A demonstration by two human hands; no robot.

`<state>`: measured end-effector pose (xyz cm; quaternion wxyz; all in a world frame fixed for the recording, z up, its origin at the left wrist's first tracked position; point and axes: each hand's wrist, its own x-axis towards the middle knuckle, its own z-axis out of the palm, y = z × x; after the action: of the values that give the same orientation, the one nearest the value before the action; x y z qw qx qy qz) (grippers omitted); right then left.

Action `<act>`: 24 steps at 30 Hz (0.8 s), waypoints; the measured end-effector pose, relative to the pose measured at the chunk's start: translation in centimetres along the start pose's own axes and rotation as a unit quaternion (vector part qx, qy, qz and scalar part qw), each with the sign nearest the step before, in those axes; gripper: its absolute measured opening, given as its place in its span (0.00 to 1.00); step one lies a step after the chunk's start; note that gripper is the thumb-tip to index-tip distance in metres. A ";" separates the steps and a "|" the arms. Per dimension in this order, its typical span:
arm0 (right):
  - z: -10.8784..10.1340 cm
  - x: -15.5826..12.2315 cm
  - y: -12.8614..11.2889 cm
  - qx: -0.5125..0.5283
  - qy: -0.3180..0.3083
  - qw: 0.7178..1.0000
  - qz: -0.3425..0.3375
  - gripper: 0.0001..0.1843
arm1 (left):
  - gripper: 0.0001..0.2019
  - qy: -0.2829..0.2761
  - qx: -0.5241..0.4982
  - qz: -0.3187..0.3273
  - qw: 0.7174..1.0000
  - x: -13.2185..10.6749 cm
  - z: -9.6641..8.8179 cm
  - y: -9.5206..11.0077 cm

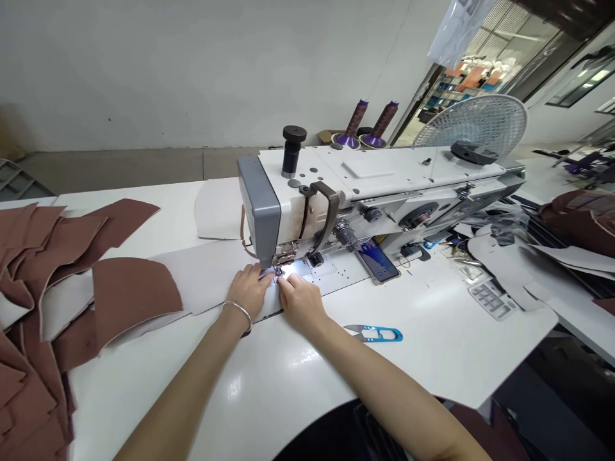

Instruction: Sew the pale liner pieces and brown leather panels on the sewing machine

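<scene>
We find the left hand (248,291) and right hand (300,301) lying open, pressing a pale panel (202,282) beneath the needle (277,270) of the sewing machine (365,173). Brown pieces (48,256) remain heaped far left on the desk (288,384); stitching progress too hidden to tell.

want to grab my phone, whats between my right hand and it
In the head view, a flat plate dotted with small holes lies between your right hand and the phone.
</scene>
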<state>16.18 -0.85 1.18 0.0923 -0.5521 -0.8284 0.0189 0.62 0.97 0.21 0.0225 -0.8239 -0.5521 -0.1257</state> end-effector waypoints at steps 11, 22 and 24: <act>0.2 0.1 0.0 -0.007 0.006 1.000 0.005 0.11 | 0.19 0.005 0.005 0.000 1.000 0.1 0.4 -0.1; -0.1 0.2 -0.1 0.007 -0.006 1.000 0.012 0.11 | 0.20 -0.004 0.054 -0.062 0.997 -0.3 -2.3 -1.9; -0.3 0.2 -0.1 0.010 -0.013 1.000 0.017 0.10 | 0.23 -0.035 0.086 -0.132 0.987 -0.8 -4.1 -3.6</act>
<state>16.05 -0.72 1.49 0.0865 -0.5646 -0.8201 0.0361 -3.74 0.88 3.65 0.0570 -0.7426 -0.6655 -0.0502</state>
